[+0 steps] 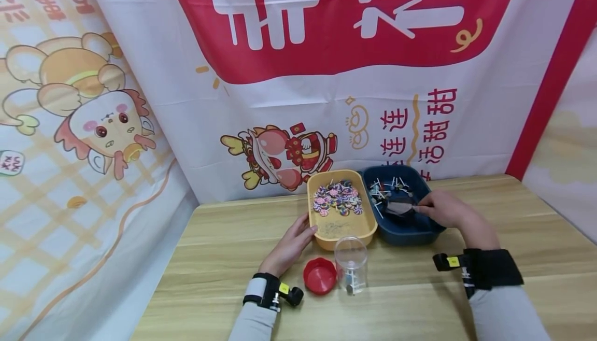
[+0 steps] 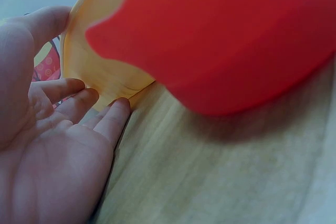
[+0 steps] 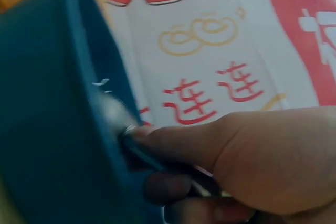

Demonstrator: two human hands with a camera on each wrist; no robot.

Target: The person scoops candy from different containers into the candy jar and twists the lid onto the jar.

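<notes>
My left hand (image 1: pixel 290 245) holds the near left corner of a yellow bin (image 1: pixel 342 233); in the left wrist view its thumb is at the rim and its fingertips lie against the outer wall. Swirl-patterned round pieces (image 1: pixel 338 196) are heaped inside. My right hand (image 1: pixel 443 208) grips the handle of a small metal scoop (image 1: pixel 399 206), lowered into a dark blue bin (image 1: pixel 412 237). Around the scoop lie small white-stick pieces (image 1: pixel 379 192), some with dark heads. What the scoop carries is unclear. In the right wrist view the blue wall hides most of the bin's inside.
A clear jar (image 1: pixel 351 259) stands before the yellow bin, with a few small pieces at its bottom. Left of it sits a red lid (image 1: pixel 320 276), close to my left wrist. A printed cloth (image 1: pixel 280 102) hangs behind the wooden table (image 1: pixel 224 258).
</notes>
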